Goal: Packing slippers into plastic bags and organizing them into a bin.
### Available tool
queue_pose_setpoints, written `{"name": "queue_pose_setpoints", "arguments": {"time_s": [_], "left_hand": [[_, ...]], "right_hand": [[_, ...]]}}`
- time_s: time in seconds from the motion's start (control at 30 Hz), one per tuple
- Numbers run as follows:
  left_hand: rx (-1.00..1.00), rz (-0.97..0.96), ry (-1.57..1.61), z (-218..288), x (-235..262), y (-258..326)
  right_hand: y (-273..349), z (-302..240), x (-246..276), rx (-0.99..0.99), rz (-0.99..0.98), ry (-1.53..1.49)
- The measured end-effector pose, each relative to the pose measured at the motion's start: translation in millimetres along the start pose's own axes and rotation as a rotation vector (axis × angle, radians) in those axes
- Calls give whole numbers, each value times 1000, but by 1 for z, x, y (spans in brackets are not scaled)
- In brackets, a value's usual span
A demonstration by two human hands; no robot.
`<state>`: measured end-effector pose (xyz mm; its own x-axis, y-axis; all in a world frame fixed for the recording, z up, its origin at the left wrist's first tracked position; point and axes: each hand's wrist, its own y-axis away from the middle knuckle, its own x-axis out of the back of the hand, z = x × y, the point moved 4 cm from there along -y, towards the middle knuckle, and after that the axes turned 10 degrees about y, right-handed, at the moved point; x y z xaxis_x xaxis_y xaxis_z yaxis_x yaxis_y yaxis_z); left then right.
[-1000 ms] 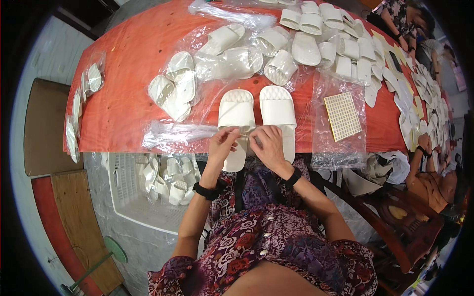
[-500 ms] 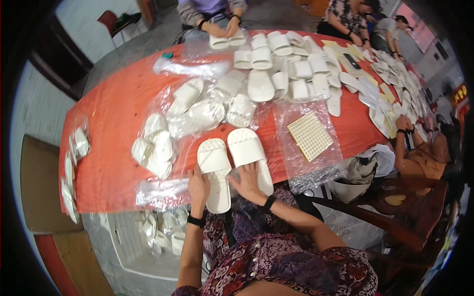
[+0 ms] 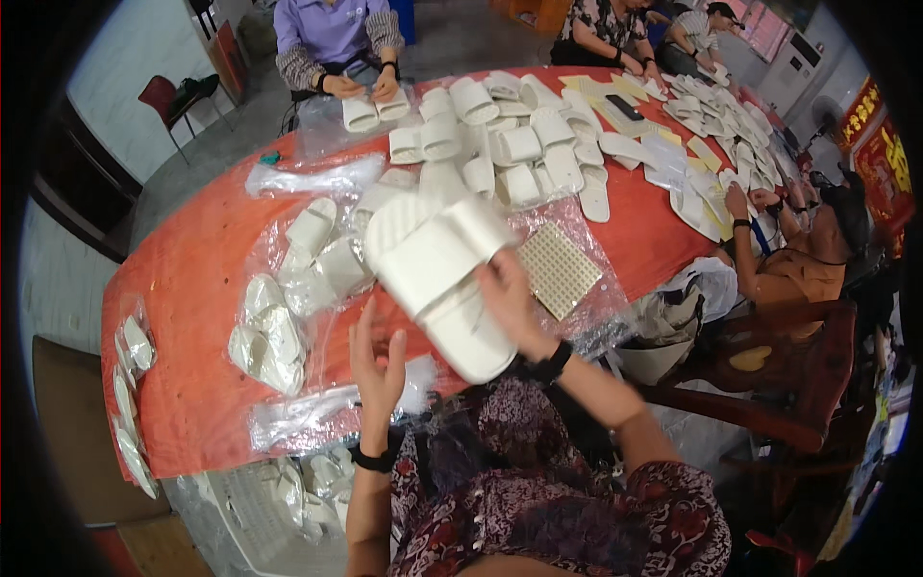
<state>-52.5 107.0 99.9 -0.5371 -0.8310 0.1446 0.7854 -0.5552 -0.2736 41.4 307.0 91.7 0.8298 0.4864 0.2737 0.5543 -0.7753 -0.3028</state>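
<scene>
From where I watch, the right hand point(image 3: 508, 296) has its fingers curled in on the side of a white slipper pair point(image 3: 423, 252), carrying it aslant above the near edge of the red-covered table point(image 3: 192, 337). The two slippers overlap, the right one partly behind the left, with their toes pointing far and left and the front heel hanging toward the wearer; motion blurs them a little, so I cannot tell exactly where the fingers press. The left hand point(image 3: 378, 363) is wide, fingers up and spread, with nothing in it; I see it just beside the pair, to the left of the heel. Near and left of that hand I have a stack of clear plastic sleeves point(image 3: 312, 418) on the table edge, and farther left some bagged slippers point(image 3: 279, 337). Right of the pair, a yellow gridded sheet point(image 3: 561, 271) lies on clear plastic. Beyond the pair, a group of loose slippers point(image 3: 519, 144) spreads over the table, with a dark phone-like object point(image 3: 625, 108) farther right. At the far side, a co-worker in a lilac top point(image 3: 332, 29) has both hands at another pair point(image 3: 361, 115). Below the table, near and left, a pale plastic crate point(image 3: 252, 539) holds more wrapped slippers point(image 3: 290, 490).
</scene>
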Motion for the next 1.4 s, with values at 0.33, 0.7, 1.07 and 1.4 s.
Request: {"name": "queue_pose_setpoints", "arguments": {"time_s": [0.33,0.7,1.07,1.4], "left_hand": [[197,7,-198,-68,72,31],[261,113,-217,-52,107,79],[166,222,-863,-78,143,37],[-244,154,-524,5,74,7]], "right_hand": [[-222,201,237,-55,318,1012],[-140,170,142,211,48,765],[55,13,-150,-95,-998,34],[67,-52,-176,-743,-964,-506]]}}
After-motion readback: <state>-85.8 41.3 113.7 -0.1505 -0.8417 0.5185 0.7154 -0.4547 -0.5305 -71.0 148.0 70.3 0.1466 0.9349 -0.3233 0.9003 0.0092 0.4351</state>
